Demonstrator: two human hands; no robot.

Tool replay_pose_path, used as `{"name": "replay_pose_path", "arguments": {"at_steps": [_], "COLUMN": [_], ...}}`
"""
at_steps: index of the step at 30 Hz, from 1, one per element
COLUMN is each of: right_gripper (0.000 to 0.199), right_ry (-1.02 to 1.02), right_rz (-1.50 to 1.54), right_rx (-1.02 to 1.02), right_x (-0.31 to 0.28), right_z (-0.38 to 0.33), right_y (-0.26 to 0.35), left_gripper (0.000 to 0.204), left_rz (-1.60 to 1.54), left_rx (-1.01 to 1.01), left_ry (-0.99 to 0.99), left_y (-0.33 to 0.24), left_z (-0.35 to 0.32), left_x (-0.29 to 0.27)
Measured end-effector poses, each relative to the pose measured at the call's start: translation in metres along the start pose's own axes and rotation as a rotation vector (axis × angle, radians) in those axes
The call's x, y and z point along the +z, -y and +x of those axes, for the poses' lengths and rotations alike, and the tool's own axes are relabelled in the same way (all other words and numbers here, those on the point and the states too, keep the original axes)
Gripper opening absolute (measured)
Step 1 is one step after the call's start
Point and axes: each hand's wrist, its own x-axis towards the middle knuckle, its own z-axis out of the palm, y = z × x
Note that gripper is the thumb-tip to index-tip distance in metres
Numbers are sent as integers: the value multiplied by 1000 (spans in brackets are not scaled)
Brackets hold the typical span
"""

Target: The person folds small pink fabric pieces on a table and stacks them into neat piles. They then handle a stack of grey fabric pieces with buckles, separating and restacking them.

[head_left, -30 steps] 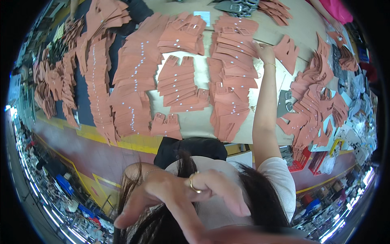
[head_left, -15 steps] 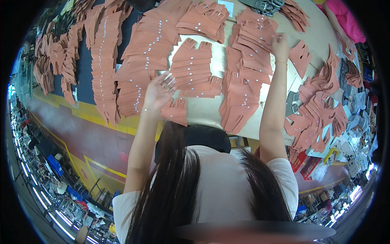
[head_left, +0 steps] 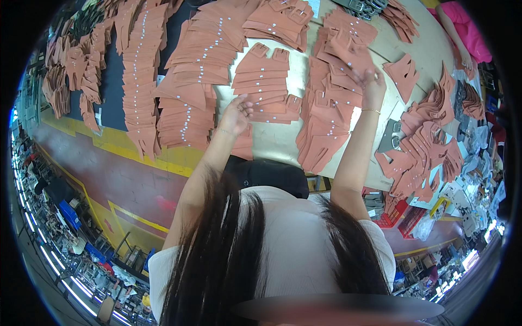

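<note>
Over the near edge of the middle stack of brown leather pieces (head_left: 260, 81), my left hand (head_left: 236, 116) hovers with loosely bent fingers and nothing visible in it. My right hand (head_left: 372, 89) is at the right side of another overlapping stack of brown leather pieces (head_left: 337, 81). Its fingers look apart and slightly blurred; whether a fingertip touches the top piece I cannot tell. Small white labels dot the pieces, and some have buckles covered in the same brown. A separate brown piece (head_left: 402, 76) lies just right of my right hand.
Long fanned rows of brown pieces (head_left: 142, 70) cover the table's left. Dark straps with metal buckles (head_left: 356, 7) lie at the far edge. More brown pieces (head_left: 421, 157) heap at the right, near red baskets (head_left: 410, 220). Another person's arm (head_left: 454, 35) reaches in at the far right.
My left hand has moved right and its fingers have curled more. My right hand has drawn back nearer to me from the far part of the right stack.
</note>
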Motion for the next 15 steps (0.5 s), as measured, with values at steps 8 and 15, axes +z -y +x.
{"name": "replay_pose_path", "arguments": {"at_steps": [8,15], "right_gripper": [34,11], "right_ry": [6,275], "right_rz": [-22,257], "right_rx": [116,116], "right_x": [-6,25], "right_z": [-2,-34], "right_y": [0,45], "left_gripper": [11,7], "left_rz": [-116,-79], "left_rx": [10,163], "left_ry": [29,55], "left_y": [-2,-2], "left_z": [35,24], "left_x": [26,47]}}
